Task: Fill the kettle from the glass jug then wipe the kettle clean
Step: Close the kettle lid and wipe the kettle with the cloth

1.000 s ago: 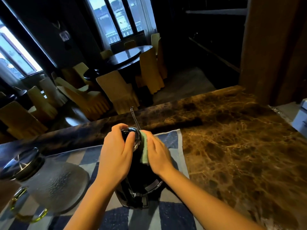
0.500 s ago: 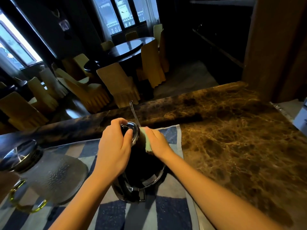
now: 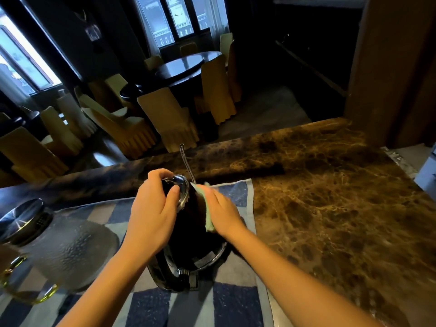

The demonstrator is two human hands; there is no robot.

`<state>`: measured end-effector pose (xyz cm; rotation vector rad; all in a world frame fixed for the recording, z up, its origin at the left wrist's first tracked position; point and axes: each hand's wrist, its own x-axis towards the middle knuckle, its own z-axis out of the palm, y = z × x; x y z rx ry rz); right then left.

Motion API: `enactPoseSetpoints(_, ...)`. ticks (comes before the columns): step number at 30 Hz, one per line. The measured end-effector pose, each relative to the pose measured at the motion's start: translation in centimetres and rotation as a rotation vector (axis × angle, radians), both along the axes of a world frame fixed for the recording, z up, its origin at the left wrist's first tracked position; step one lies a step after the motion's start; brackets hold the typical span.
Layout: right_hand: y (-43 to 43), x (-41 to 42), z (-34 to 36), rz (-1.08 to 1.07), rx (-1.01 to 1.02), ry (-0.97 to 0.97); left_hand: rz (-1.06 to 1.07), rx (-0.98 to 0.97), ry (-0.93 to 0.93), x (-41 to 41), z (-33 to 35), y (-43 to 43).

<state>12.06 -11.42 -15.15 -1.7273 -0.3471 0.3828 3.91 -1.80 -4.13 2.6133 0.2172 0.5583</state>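
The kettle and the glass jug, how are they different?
The kettle is shiny black; the glass jug is clear and bumpy. The kettle is held by the left hand and wiped by the right hand with a green cloth; the jug stands untouched. Both sit on the checked towel.

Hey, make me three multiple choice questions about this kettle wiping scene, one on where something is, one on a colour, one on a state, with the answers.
1. Where is the glass jug relative to the kettle?
A. To its left
B. To its right
C. Behind it

2. What colour is the cloth?
A. Red
B. Light green
C. Black

3. What is the left hand doing?
A. Resting on the counter
B. Lifting the jug
C. Gripping the kettle's top

Answers: 1 A, the jug stands at the picture's left edge. 2 B, pale green shows under the right hand. 3 C, its fingers wrap the lid area.
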Motion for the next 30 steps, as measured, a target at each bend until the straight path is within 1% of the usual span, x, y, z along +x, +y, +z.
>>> enactPoseSetpoints(2,-1.6,-3.1,-1.7,-0.033,0.081,-0.076,0.003,-0.005,0.003,0.0,0.0,-0.1)
enactPoseSetpoints(4,-2.1,-5.7,-2.1,-0.030,0.082,-0.224,0.002,-0.025,-0.003,-0.1,0.0,0.1)
enactPoseSetpoints(5,-1.8,-6.2,-1.2,-0.014,0.089,-0.295,-0.002,-0.051,-0.013,-0.1,0.0,0.2)
enactPoseSetpoints(7,-1.0,-5.5,1.8,0.046,0.205,-0.346,0.004,-0.125,-0.035,-0.2,0.1,0.1)
enactPoseSetpoints(8,-0.2,-4.2,2.8,0.068,0.272,-0.323,0.015,-0.153,-0.038,-0.2,0.1,0.1)
enactPoseSetpoints(9,0.4,-2.7,3.4,0.081,0.293,-0.278,0.027,-0.169,-0.036,-0.3,0.1,0.1)
enactPoseSetpoints(10,1.0,-1.0,3.4,0.081,0.251,-0.232,0.037,-0.175,-0.032,-0.3,0.0,0.1)
enactPoseSetpoints(12,1.2,1.4,2.5,0.073,0.079,-0.115,0.049,-0.178,-0.023,-0.4,-0.1,0.1)
enactPoseSetpoints(14,0.4,1.1,1.0,0.030,0.039,-0.012,0.053,-0.179,-0.016,-0.5,0.0,0.1)
enactPoseSetpoints(15,-0.1,0.0,0.3,-0.009,0.040,0.005,0.057,-0.179,-0.013,-0.5,0.0,0.1)
enactPoseSetpoints(17,-1.1,-3.4,-0.3,-0.083,-0.006,-0.028,0.065,-0.185,-0.013,-0.5,-0.1,0.1)
enactPoseSetpoints(18,-1.3,-5.5,-0.1,-0.107,-0.033,-0.099,0.061,-0.189,-0.017,-0.5,-0.1,0.1)
enactPoseSetpoints(20,-1.1,-8.7,2.0,-0.064,-0.021,-0.239,0.051,-0.200,-0.025,-0.4,-0.1,0.2)
enactPoseSetpoints(22,-0.5,-8.1,4.3,-0.014,0.046,-0.280,0.042,-0.210,-0.032,-0.3,-0.1,0.2)
enactPoseSetpoints(25,0.5,-2.3,5.2,0.015,0.061,-0.139,0.046,-0.241,-0.036,-0.3,-0.1,0.1)
enactPoseSetpoints(27,0.7,0.4,3.5,-0.025,-0.010,0.000,0.045,-0.233,-0.041,-0.2,-0.2,0.2)
enactPoseSetpoints(28,0.6,0.3,2.1,-0.075,-0.018,0.035,0.042,-0.227,-0.038,-0.2,-0.3,0.2)
enactPoseSetpoints(30,0.3,-2.7,-0.4,-0.229,0.020,-0.020,0.046,-0.226,-0.031,-0.3,-0.4,0.5)
